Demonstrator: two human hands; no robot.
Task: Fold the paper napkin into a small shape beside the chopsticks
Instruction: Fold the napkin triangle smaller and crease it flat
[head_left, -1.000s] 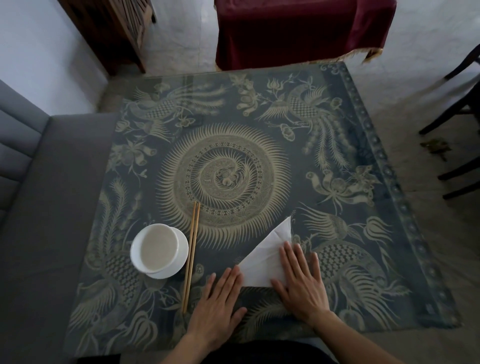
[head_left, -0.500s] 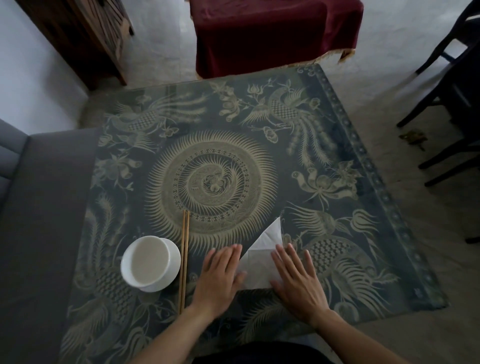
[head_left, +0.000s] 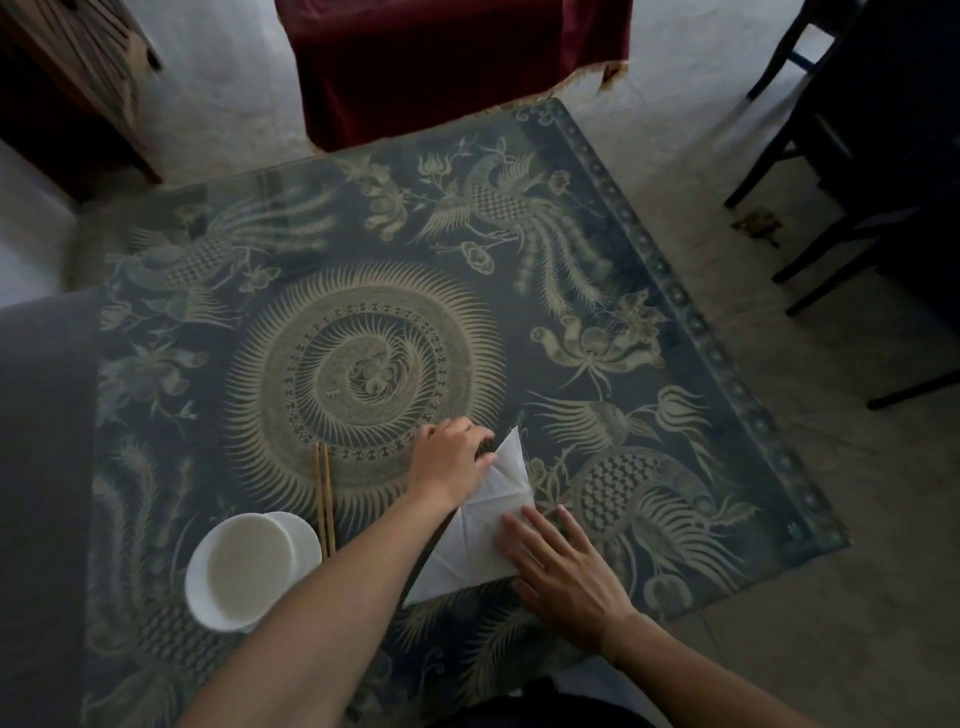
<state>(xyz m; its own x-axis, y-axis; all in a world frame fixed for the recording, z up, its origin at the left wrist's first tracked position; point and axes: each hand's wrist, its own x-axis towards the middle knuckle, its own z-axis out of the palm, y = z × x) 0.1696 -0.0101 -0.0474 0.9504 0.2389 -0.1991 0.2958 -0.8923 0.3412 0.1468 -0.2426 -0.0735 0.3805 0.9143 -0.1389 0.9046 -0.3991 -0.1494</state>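
My left hand (head_left: 449, 460) pinches the napkin (head_left: 485, 525) tip, centre frame; its long axis runs down-left toward my flat right hand (head_left: 563, 577) pressing it.

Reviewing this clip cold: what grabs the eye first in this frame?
The white napkin near the table's front edge, with the left hand gripping its far point and the right hand pressing flat on it. To its left lie chopsticks beside a white bowl.

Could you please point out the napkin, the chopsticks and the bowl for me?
napkin (head_left: 480, 540): head view, creased middle.
chopsticks (head_left: 323, 488): head view, mid-shaft.
bowl (head_left: 244, 569): head view, inside.
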